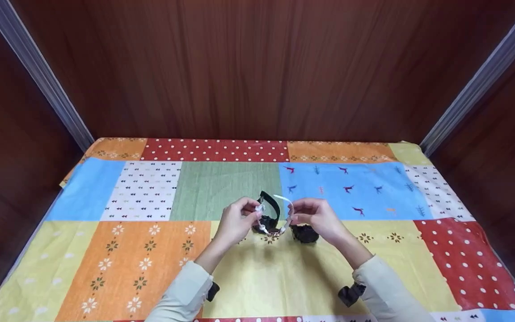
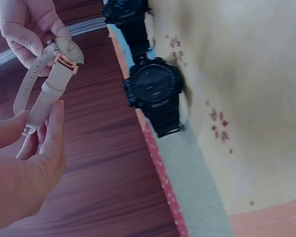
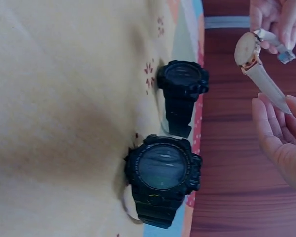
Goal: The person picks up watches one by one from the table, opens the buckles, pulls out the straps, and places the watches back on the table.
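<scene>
A wristwatch [image 1: 274, 233] with a pale strap and rose-gold case is held up between both hands. My left hand [image 1: 235, 222] pinches the buckle end of the strap [image 2: 48, 94]. The holed end of the strap [image 3: 267, 84] is between the thumb and fingers of my right hand [image 1: 320, 218]. The case hangs lowest, and the strap curves up on both sides into a U. Just behind it, a black digital watch [image 1: 266, 223] lies on the cloth with its band standing up. Another black watch [image 1: 306, 234] sits below my right hand.
A patchwork-patterned cloth [image 1: 257, 277] covers the table. Dark wood panels [image 1: 257, 67] rise behind it and at both sides, with grey metal strips at the corners. Black bands [image 1: 351, 294] are worn near both sleeve cuffs.
</scene>
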Action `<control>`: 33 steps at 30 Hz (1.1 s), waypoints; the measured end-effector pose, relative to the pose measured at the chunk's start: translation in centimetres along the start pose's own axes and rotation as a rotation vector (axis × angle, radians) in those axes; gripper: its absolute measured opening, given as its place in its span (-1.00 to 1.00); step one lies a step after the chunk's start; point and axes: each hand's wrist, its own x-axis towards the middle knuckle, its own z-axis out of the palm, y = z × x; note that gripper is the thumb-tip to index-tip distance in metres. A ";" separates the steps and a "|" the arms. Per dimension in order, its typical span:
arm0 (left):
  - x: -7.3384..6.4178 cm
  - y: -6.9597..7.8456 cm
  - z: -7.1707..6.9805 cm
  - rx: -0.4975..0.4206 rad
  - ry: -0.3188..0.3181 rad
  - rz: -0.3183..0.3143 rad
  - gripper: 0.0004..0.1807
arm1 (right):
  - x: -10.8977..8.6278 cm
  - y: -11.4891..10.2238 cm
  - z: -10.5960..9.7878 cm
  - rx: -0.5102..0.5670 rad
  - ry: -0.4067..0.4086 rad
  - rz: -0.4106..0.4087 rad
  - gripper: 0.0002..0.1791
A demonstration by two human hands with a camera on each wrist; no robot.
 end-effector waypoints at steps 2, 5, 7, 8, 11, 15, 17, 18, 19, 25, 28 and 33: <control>0.1 -0.4 0.0 -0.023 0.005 -0.019 -0.85 | 0.1 0.3 0.1 0.005 0.005 0.008 -0.72; 0.2 -0.8 0.1 -0.044 0.009 -0.033 -0.84 | 0.1 0.8 0.1 0.004 0.007 0.013 -0.70; 0.3 -0.9 0.1 -0.041 0.006 -0.041 -0.84 | 0.1 1.0 0.1 -0.005 0.010 0.021 -0.69; 0.2 -1.0 0.1 -0.037 0.002 -0.044 -0.84 | 0.1 1.1 0.1 -0.009 0.012 0.024 -0.68; 0.2 -1.2 0.2 -0.031 -0.006 -0.047 -0.85 | 0.1 1.3 0.1 -0.017 0.019 0.033 -0.66; 0.3 -1.5 0.2 -0.049 -0.006 -0.050 -0.85 | 0.1 1.4 0.2 -0.013 0.030 0.043 -0.65; 0.4 -1.5 0.1 -0.055 -0.003 -0.053 -0.85 | 0.1 1.3 0.2 -0.010 0.034 0.048 -0.65; 0.4 -1.5 0.1 -0.060 -0.003 -0.054 -0.85 | 0.1 1.3 0.2 -0.011 0.035 0.047 -0.65; 0.4 -1.6 0.0 -0.066 -0.003 -0.053 -0.85 | 0.1 1.3 0.2 -0.013 0.035 0.046 -0.65; 0.6 -1.4 -0.3 -0.091 -0.006 -0.052 -0.84 | 0.3 1.0 0.2 -0.041 0.042 0.041 -0.66; 0.6 -1.3 -0.6 -0.089 0.003 -0.057 -0.83 | 0.3 0.9 0.4 -0.050 0.043 0.050 -0.67; 0.4 -1.1 -1.2 -0.123 0.011 -0.058 -0.84 | 0.5 0.8 0.9 -0.048 0.036 0.060 -0.65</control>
